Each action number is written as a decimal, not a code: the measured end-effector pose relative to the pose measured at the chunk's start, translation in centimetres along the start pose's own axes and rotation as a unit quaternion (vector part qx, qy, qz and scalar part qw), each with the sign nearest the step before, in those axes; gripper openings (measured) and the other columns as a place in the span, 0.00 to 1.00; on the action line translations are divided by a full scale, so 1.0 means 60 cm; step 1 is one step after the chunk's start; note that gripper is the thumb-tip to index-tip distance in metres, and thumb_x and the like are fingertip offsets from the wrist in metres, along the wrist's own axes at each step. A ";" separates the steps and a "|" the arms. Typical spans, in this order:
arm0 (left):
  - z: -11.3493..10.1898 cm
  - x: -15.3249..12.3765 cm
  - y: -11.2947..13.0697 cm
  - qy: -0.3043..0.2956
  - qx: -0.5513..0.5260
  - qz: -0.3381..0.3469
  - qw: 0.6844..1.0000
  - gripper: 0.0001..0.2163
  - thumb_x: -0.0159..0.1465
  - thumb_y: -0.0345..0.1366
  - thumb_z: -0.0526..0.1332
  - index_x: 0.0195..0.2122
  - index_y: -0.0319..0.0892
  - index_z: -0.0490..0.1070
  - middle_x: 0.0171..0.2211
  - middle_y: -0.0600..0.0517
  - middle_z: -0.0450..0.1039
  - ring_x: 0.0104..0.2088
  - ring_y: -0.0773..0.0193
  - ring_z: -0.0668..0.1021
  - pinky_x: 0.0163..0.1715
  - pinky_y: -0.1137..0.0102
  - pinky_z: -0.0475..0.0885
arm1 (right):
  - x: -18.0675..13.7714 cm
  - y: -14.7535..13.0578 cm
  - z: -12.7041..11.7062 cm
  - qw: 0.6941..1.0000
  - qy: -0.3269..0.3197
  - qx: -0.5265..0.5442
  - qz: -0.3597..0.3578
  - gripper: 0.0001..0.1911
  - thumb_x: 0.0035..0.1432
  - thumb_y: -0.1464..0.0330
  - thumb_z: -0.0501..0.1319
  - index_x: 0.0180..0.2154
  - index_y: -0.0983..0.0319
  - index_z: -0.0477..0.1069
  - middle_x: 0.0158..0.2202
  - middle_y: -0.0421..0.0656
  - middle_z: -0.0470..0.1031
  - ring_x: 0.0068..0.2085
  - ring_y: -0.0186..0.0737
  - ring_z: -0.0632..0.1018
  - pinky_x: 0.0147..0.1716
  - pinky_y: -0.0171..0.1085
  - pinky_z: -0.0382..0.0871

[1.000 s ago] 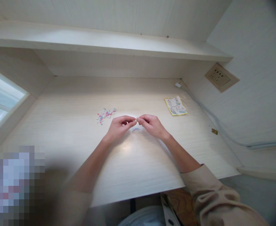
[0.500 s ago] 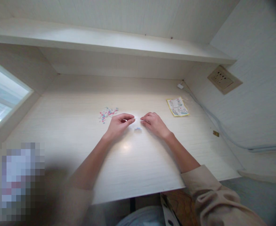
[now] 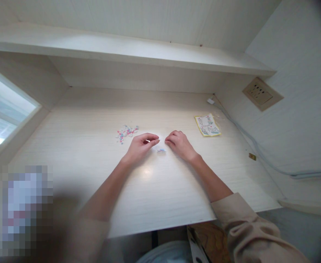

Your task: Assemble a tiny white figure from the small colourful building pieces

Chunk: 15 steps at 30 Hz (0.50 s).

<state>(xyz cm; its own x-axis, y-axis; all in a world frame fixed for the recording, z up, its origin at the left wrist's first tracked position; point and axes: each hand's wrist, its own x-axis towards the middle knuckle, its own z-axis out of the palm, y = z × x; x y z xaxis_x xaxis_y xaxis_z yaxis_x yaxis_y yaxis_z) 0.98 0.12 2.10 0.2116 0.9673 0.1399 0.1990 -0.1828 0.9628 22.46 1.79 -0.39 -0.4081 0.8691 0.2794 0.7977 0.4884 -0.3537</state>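
Coloured pieces (image 3: 121, 137), tiny ones in pink, blue and white, lie in a loose scatter on the pale table (image 3: 149, 199), just beyond my left hand (image 3: 141, 146) and off to its left. I have that hand's thumb and forefinger pressed together at the tips, pinching a pale speck (image 3: 159, 140) that is too small to name. My right hand (image 3: 180, 145) faces it across a narrow gap – fingers curled, thumb drawn up close to them – and I cannot tell whether anything sits between its tips. Just on my side of that gap, a small clump (image 3: 161, 150) of bluish and pale bits rests on the table, near both hands, its details too small to make out. Beyond my right hand and further right lies a printed card (image 3: 208, 125) with a yellow edge, well apart from the scatter. Near the table's right side I see a small gold-coloured piece (image 3: 252, 156), close to a pale cable (image 3: 310, 174) that runs along the wall (image 3: 294, 131) below a socket (image 3: 262, 94). A shelf (image 3: 122, 42) spans the space above the back of the table
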 end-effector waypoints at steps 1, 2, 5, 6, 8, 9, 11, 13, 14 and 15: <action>0.000 0.000 0.000 -0.004 0.002 0.001 1.000 0.14 0.57 0.47 0.66 0.36 0.41 0.78 0.35 0.47 0.80 0.36 0.60 0.79 0.36 0.68 0.72 | 0.000 0.001 0.000 1.000 -0.002 -0.003 0.000 0.09 0.62 0.66 0.59 0.37 0.60 0.78 0.38 0.47 0.75 0.43 0.43 0.72 0.46 0.42 0.64; -0.001 0.000 0.000 -0.007 0.004 0.002 1.000 0.14 0.57 0.47 0.65 0.36 0.42 0.78 0.35 0.47 0.80 0.36 0.60 0.79 0.36 0.68 0.72 | 0.000 0.000 0.000 1.000 -0.002 -0.008 -0.001 0.09 0.63 0.66 0.59 0.36 0.60 0.78 0.38 0.47 0.75 0.43 0.44 0.72 0.46 0.42 0.64; -0.001 0.001 -0.003 -0.008 0.005 0.004 1.000 0.14 0.58 0.47 0.65 0.37 0.42 0.78 0.35 0.48 0.79 0.37 0.60 0.78 0.36 0.69 0.72 | 0.000 -0.008 -0.008 1.000 0.009 -0.013 0.000 0.10 0.63 0.66 0.57 0.37 0.62 0.77 0.39 0.49 0.75 0.43 0.45 0.72 0.45 0.43 0.64; 0.000 0.002 -0.004 -0.007 -0.001 0.004 1.000 0.14 0.58 0.47 0.65 0.37 0.42 0.78 0.35 0.48 0.79 0.36 0.60 0.78 0.36 0.69 0.72 | -0.001 -0.013 -0.013 1.000 0.017 -0.002 0.002 0.10 0.64 0.67 0.57 0.37 0.62 0.76 0.39 0.49 0.75 0.43 0.45 0.73 0.45 0.42 0.64; 0.001 0.002 -0.006 -0.013 -0.025 0.002 1.000 0.15 0.58 0.47 0.65 0.37 0.41 0.77 0.35 0.48 0.79 0.34 0.62 0.78 0.33 0.70 0.72 | -0.002 -0.027 -0.024 0.998 0.039 0.058 0.008 0.11 0.65 0.67 0.55 0.37 0.63 0.75 0.38 0.48 0.76 0.42 0.43 0.74 0.44 0.40 0.66; 0.002 0.003 -0.007 -0.019 -0.040 -0.001 0.999 0.15 0.58 0.47 0.65 0.38 0.40 0.76 0.34 0.48 0.79 0.33 0.63 0.78 0.33 0.70 0.72 | -0.003 -0.034 -0.030 0.993 0.050 0.102 0.011 0.10 0.65 0.67 0.55 0.38 0.62 0.74 0.37 0.47 0.76 0.40 0.41 0.75 0.42 0.39 0.66; 0.004 0.002 -0.006 -0.031 -0.072 -0.005 0.997 0.15 0.59 0.46 0.64 0.38 0.39 0.76 0.34 0.47 0.78 0.32 0.64 0.77 0.31 0.70 0.73 | -0.005 -0.049 -0.039 0.980 0.071 0.183 0.019 0.10 0.65 0.65 0.55 0.39 0.62 0.74 0.35 0.44 0.77 0.37 0.38 0.76 0.39 0.36 0.67; 0.006 0.001 -0.003 -0.037 -0.095 -0.008 0.995 0.15 0.59 0.45 0.65 0.38 0.38 0.76 0.33 0.47 0.78 0.31 0.64 0.78 0.31 0.70 0.74 | -0.007 -0.060 -0.043 0.965 0.081 0.247 0.026 0.11 0.64 0.63 0.56 0.38 0.61 0.74 0.32 0.42 0.76 0.34 0.36 0.75 0.35 0.35 0.68; 0.006 0.001 -0.002 -0.035 -0.105 -0.010 0.994 0.14 0.58 0.45 0.66 0.38 0.38 0.76 0.32 0.47 0.78 0.31 0.63 0.78 0.31 0.69 0.74 | -0.008 -0.063 -0.043 0.959 0.086 0.269 0.029 0.11 0.64 0.62 0.57 0.38 0.61 0.74 0.31 0.42 0.76 0.33 0.36 0.75 0.34 0.35 0.68; 0.007 0.000 0.000 -0.033 -0.113 -0.010 0.993 0.14 0.58 0.44 0.66 0.38 0.38 0.76 0.32 0.47 0.78 0.31 0.63 0.78 0.31 0.69 0.74 | -0.009 -0.066 -0.043 0.954 0.092 0.282 0.031 0.11 0.63 0.61 0.58 0.38 0.61 0.74 0.31 0.42 0.76 0.33 0.36 0.76 0.33 0.35 0.68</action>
<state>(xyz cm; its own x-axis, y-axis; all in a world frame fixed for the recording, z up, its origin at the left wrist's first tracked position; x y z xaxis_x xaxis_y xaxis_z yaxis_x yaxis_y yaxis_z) 1.39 0.05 2.03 0.2727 0.9556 0.1112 -0.0142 -0.1116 0.9937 20.65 -0.79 3.18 -0.2417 0.8945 0.3762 0.4306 0.4463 -0.7845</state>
